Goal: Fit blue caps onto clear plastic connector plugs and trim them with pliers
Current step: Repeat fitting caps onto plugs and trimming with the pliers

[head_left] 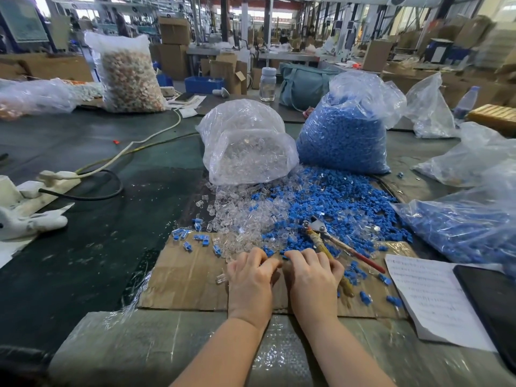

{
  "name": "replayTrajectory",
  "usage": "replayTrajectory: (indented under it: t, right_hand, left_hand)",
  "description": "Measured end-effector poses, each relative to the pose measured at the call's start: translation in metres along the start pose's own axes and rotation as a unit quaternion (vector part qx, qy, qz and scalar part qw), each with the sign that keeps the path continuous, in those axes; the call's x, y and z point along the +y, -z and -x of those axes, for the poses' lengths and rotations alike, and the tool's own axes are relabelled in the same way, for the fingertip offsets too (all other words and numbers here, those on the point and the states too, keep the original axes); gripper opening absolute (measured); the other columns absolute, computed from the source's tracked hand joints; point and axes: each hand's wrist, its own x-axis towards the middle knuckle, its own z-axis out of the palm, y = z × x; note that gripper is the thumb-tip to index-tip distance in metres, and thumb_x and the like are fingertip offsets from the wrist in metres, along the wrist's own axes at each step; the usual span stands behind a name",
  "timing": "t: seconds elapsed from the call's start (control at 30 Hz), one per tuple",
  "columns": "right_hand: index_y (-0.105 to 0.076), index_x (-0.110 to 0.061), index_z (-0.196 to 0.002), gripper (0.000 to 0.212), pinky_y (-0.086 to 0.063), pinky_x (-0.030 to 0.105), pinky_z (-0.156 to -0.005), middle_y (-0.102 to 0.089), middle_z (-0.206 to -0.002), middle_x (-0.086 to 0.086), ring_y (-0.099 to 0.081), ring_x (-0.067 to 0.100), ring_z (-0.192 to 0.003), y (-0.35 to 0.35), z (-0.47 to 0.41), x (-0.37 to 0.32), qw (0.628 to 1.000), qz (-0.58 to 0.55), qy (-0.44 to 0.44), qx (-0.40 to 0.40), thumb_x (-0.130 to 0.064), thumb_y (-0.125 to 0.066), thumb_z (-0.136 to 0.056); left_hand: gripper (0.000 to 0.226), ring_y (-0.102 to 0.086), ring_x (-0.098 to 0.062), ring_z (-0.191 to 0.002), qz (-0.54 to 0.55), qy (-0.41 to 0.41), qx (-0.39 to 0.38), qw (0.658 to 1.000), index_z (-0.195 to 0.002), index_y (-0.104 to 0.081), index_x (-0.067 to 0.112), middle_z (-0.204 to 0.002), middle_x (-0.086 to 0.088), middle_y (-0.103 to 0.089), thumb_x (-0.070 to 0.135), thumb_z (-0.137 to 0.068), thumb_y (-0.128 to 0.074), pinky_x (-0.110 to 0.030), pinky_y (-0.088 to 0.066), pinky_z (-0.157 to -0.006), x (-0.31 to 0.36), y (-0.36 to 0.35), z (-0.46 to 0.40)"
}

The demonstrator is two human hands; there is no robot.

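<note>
Both hands met fingertip to fingertip on the cardboard sheet (190, 277): left hand (250, 280) and right hand (312, 280) curled, contents hidden. Caps should seat squarely; the pliers (332, 241) lay just right, among blue caps (335, 202) and clear plugs (240, 216).

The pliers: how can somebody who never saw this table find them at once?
Start at the tall bag of blue caps and follow the spilled caps toward the hands. The pliers lie there, beside the right hand. They are the only metal tool, with one red and one yellow handle.

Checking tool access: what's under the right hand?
The yellow-handled pliers pass beneath the right hand, over the brown cardboard sheet. The handle's middle is covered; any grip is hidden.
</note>
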Motion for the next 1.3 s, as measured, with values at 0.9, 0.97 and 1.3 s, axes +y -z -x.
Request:
replayTrajectory:
  t: [0.9,0.97,1.3]
  right_hand:
    - [-0.065,-0.018,-0.070,0.029,-0.025,0.031,-0.074,-0.060,-0.057,-0.007,-0.058,0.020,-0.058,0.0057,0.0030,0.0023,0.996,-0.089,-0.027,-0.007,0.002,-0.082,-0.059]
    - [-0.065,-0.017,-0.071,0.027,-0.025,0.031,-0.074,-0.060,-0.057,-0.006,-0.058,0.020,-0.058,0.0059,0.0031,0.0023,0.995,-0.097,-0.029,-0.005,0.002,-0.082,-0.061]
    - [-0.067,-0.016,-0.075,0.017,-0.024,0.031,-0.074,-0.064,-0.072,-0.002,-0.058,0.024,-0.069,0.0081,0.0032,0.0040,0.993,-0.120,-0.020,0.003,-0.006,-0.080,-0.070]
  left_hand:
    - [0.026,-0.047,-0.015,-0.093,0.071,0.008,-0.016,0.997,-0.112,-0.067,0.015,-0.095,0.002,-0.060,0.008,-0.088,-0.060,-0.019,-0.029,-0.086,-0.0008,0.0004,0.0021]
    - [0.027,-0.046,-0.012,-0.093,0.081,0.006,-0.011,0.997,-0.115,-0.065,0.016,-0.097,0.004,-0.060,0.012,-0.089,-0.059,-0.017,-0.028,-0.088,0.0000,0.0015,0.0021]
    - [0.035,-0.053,-0.014,-0.096,0.128,0.040,-0.001,0.991,-0.119,-0.063,0.013,-0.101,0.000,-0.065,0.004,-0.085,-0.062,-0.023,-0.036,-0.093,-0.0004,0.0032,0.0008]
